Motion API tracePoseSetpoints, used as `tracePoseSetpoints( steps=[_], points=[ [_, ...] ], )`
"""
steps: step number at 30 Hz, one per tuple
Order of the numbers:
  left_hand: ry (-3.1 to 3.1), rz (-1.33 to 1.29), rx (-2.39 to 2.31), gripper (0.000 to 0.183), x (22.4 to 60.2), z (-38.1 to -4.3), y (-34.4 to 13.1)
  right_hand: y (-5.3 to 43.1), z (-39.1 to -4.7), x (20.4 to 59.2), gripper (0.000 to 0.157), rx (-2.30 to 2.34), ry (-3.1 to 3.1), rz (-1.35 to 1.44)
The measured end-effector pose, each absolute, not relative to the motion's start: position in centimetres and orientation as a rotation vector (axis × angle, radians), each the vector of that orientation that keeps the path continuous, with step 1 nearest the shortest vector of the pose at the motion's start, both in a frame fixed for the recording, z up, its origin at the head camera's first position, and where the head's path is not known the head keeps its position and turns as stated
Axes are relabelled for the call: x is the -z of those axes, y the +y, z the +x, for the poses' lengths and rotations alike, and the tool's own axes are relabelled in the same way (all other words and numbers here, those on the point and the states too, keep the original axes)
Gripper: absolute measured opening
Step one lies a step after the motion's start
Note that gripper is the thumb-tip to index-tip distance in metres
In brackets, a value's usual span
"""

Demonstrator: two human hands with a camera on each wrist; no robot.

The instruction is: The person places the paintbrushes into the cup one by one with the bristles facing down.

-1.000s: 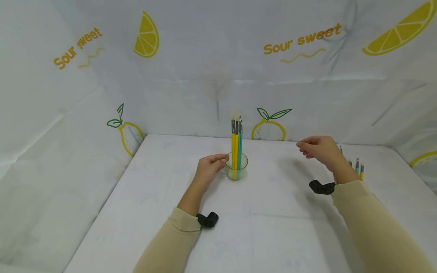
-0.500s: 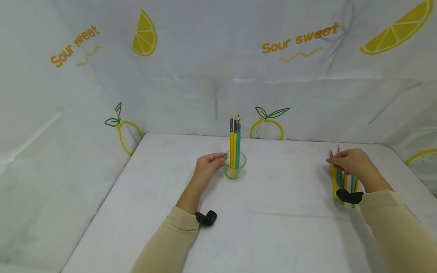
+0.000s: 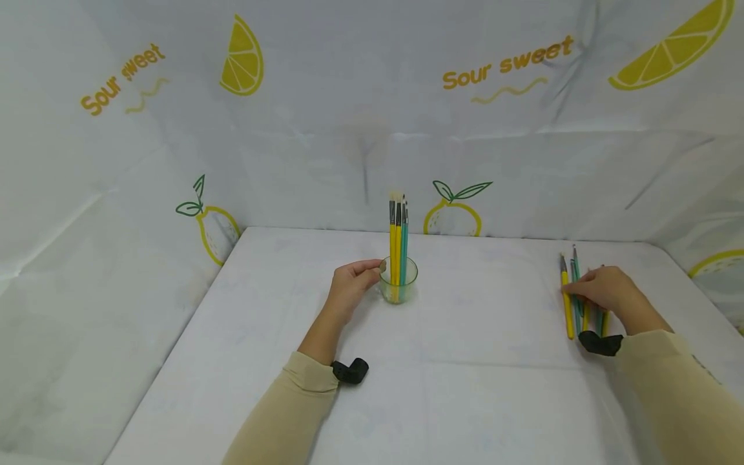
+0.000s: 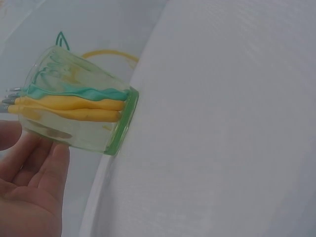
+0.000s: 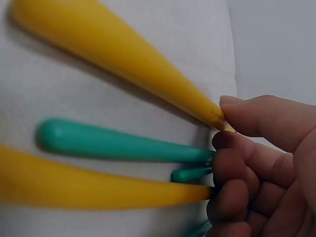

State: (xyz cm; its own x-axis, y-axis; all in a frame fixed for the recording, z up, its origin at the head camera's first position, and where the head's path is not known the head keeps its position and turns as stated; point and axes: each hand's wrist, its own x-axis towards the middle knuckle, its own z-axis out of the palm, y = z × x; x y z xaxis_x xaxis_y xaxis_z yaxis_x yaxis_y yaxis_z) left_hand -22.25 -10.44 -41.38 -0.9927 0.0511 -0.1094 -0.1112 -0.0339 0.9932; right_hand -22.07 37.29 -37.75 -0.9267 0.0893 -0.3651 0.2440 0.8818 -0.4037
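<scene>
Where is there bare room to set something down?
Bare: white tabletop between the round green-tinted glass cup and the yellow and teal paintbrushes at right; also left of the beige left sleeve. Crowded: under the right grip.

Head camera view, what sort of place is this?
Probably a makeshift recording booth: a white table, lemon-printed sheeting behind and beside it, and black wrist cameras.

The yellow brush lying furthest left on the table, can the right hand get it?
Yes, it looks so: the right hand is at the yellow brush, thumb touching its handle, nothing seen between. The green brush beside it seems out of the way.
</scene>
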Motion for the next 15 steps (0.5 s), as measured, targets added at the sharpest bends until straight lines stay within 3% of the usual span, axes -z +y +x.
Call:
tracePoseSetpoints(
  steps=[3,10,15],
  points=[
    [2.102,-0.075,-2.179,0.027,41.35,-22.26,-10.44,37.16,-22.18,38.14,0.049,0.605,2.724,0.235],
    [2.106,-0.074,-2.183,0.025,41.21,-22.16,-10.44,36.60,-22.07,37.98,0.061,0.567,2.750,0.250],
    [2.111,-0.077,-2.173,0.025,41.30,-22.17,-10.44,36.28,-22.17,38.05,0.056,0.561,2.748,0.259]
  ],
)
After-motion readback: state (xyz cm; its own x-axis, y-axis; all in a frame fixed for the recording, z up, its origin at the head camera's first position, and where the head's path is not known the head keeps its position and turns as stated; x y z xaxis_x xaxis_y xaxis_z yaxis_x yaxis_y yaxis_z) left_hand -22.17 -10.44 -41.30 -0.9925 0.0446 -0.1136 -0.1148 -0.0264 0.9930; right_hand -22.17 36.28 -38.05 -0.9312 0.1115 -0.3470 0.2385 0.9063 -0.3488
